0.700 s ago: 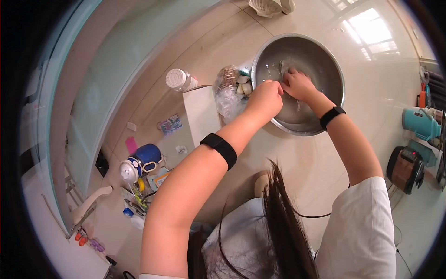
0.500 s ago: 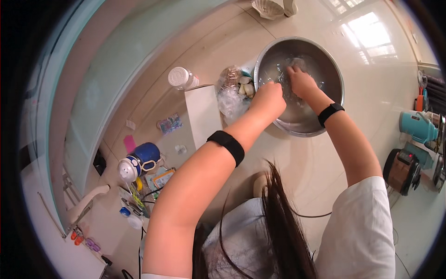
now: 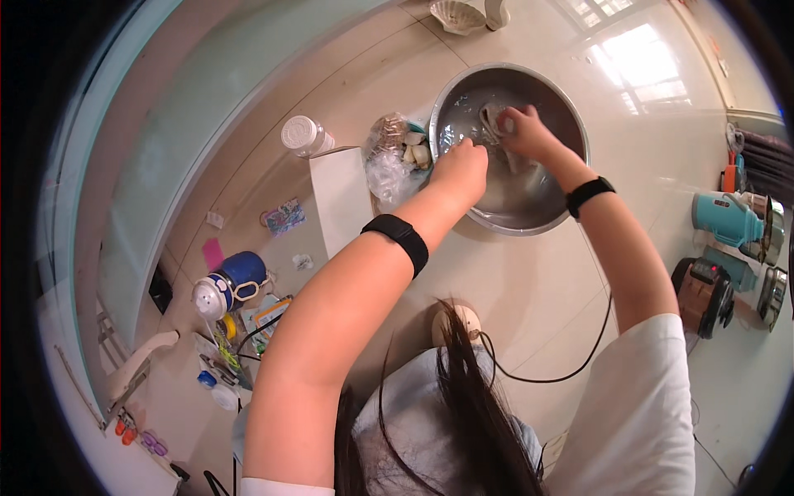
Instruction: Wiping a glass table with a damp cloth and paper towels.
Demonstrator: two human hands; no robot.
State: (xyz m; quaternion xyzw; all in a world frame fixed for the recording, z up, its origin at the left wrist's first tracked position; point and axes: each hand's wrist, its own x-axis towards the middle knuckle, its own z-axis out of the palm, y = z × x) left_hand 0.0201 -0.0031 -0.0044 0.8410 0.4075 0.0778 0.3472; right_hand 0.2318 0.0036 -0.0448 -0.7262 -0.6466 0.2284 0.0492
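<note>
steel basin (image 3: 571, 124): right hand (image 3: 525, 132) grips a pale cloth (image 3: 494, 118); left hand (image 3: 460, 169) fisted.

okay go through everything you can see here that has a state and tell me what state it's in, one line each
metal basin: upright on the floor, water inside.
right hand: in the basin, closed on a pale wet item.
left hand: fisted, at the basin's left rim; a grip cannot be told.
clear plastic bag: open, pale lumps inside, beside the basin.
white-capped jar: capped, tilted.
blue bottle: lying on its side, lid on.
</note>
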